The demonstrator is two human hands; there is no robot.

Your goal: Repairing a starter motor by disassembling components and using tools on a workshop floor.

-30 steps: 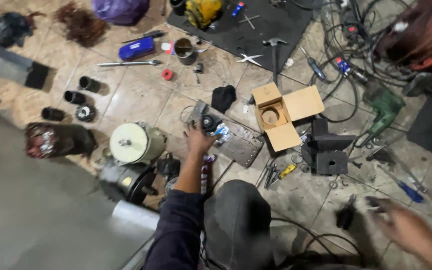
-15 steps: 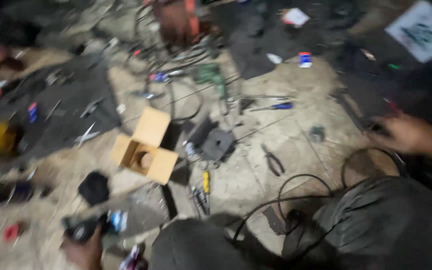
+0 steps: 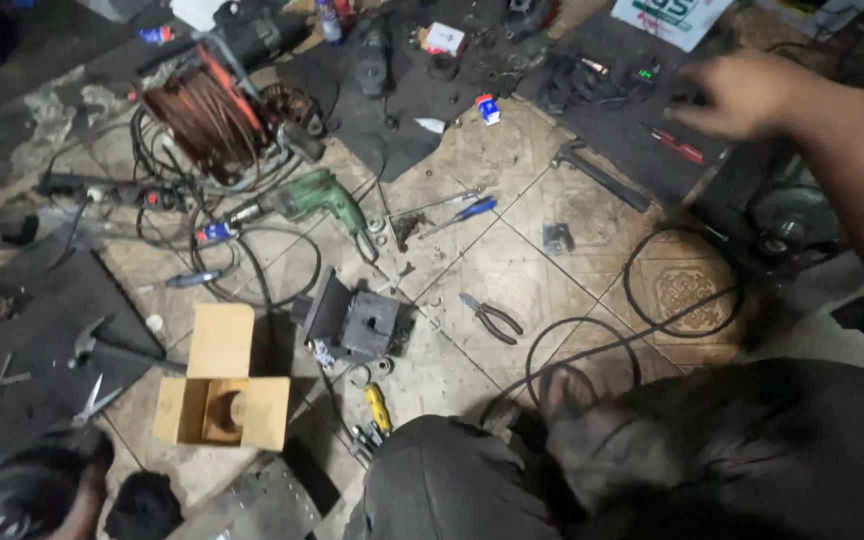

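Nearby, open cardboard box [image 3: 220, 408] with round part [image 3: 236, 410]

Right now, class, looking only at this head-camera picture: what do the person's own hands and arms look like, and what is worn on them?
The right hand is bare: no glove, ring or watch shows, though motion blurs it. Its forearm is bare too, with no sleeve in view up to the frame edge. The left hand sits dark and blurred in the bottom corner; whether it wears anything cannot be told. No markings or cables show on either arm.

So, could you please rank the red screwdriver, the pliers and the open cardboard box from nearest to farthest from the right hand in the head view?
From the right hand:
1. Red screwdriver, just below-left.
2. Pliers, mid-floor.
3. Open cardboard box, far lower left.
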